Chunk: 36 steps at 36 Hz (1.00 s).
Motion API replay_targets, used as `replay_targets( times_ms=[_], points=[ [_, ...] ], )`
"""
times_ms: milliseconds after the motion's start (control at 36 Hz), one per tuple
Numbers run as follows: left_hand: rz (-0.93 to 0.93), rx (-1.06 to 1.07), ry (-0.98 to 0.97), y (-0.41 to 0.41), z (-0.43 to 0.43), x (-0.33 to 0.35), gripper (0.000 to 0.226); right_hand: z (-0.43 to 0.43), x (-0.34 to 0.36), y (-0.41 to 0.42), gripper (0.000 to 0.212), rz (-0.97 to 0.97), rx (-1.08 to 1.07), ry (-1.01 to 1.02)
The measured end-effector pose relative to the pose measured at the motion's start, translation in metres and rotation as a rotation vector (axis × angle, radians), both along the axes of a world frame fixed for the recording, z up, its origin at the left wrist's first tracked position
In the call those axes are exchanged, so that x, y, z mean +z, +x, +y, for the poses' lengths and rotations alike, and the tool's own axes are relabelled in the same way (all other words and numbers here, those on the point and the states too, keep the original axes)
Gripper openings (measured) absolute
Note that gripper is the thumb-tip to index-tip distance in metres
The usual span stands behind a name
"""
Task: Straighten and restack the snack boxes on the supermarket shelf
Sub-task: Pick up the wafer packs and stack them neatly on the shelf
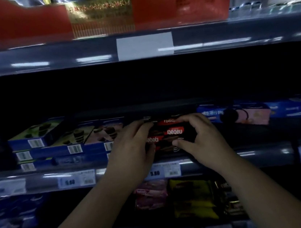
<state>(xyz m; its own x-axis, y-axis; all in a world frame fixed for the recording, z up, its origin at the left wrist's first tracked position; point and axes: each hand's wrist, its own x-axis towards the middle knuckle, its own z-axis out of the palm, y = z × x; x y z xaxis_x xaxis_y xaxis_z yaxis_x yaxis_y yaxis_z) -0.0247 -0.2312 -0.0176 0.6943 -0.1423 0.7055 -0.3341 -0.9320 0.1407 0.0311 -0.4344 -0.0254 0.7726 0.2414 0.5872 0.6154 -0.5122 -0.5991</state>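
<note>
**Item:** Nabati boxes (169,133), a small stack at the centre of the middle shelf (264,153), between blue snack boxes (54,142) at left and blue biscuit packs (244,114) at right. Logos upside down as viewed, red panels on black.

**Left hand** (131,148): grip closed round the stack's left end, fingers curled over the top edge.

**Right hand** (201,136): grip pinching the right end, thumb at the lower front corner, fingers hooked over the top.

**Step in hand, as judged:** squaring the stack and seating it flush.
- Best done with even pressure from both ends.
- Top box slid until flush, then the whole stack pushed back parallel to the shelf lip, clear of the neighbours.
- Worth turning logo-upright, if meant for front display.
- Risk: glossy faces slipping over one another under a lopsided squeeze.

**Materials and shapes:**
- Nabati boxes: glossy card or film, cannot tell which in the dim blur; flat, rectangular.
- Blue snack boxes: card slabs with white barcode stickers on the ends, stacked about three high, top one skewed.
- Shelf lip: grey, smooth, reflective, with price tags (154,173) along it.
- Above: red display carton (21,25), matte board with a gold panel.
- Below: pink pack (150,195) and yellow packs (192,199), foil-like sheen.
</note>
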Motion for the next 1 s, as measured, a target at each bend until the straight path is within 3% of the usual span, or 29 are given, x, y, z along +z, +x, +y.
replay_targets(
  times_ms=[83, 222, 306, 417, 500, 556, 667, 778, 833, 917, 1000],
  points=[
    [-0.011, 0.102, 0.108, 0.002, 0.003, -0.001, 0.067, 0.0, 0.001, 0.001, 0.049, 0.029, 0.008, 0.03],
    [0.05, 0.21, 0.107, 0.001, 0.013, 0.001, 0.075, 0.002, 0.004, 0.001, 0.043, 0.075, 0.037, 0.059],
    [0.058, 0.191, 0.082, 0.0, 0.016, 0.002, 0.069, 0.005, 0.005, 0.0, 0.037, 0.062, 0.036, 0.11],
    [-0.017, 0.095, 0.037, 0.0, 0.014, 0.005, 0.06, 0.008, -0.001, -0.007, 0.036, -0.094, -0.06, 0.152],
    [-0.09, -0.065, -0.209, -0.008, 0.007, 0.01, 0.047, 0.009, -0.006, -0.013, 0.038, -0.217, -0.17, 0.232],
    [0.033, -0.158, -0.465, -0.016, -0.002, 0.015, 0.04, 0.013, -0.006, -0.02, 0.037, -0.262, -0.216, 0.312],
    [0.457, -0.448, -1.0, -0.023, -0.02, 0.023, 0.053, 0.028, -0.002, -0.039, 0.04, -0.318, -0.2, 0.375],
    [0.424, -0.6, -1.263, -0.021, -0.027, 0.032, 0.037, 0.038, 0.001, -0.055, 0.046, -0.306, -0.058, 0.229],
    [0.413, -0.568, -1.295, -0.016, -0.021, 0.035, 0.04, 0.034, 0.002, -0.057, 0.042, -0.294, -0.007, 0.209],
    [0.438, -0.484, -1.17, -0.008, -0.006, 0.041, 0.044, 0.018, 0.011, -0.053, 0.031, -0.295, -0.055, 0.243],
    [0.49, -0.483, -0.948, -0.001, 0.008, 0.049, 0.044, 0.0, 0.023, -0.046, 0.053, -0.27, -0.059, 0.233]
  ],
)
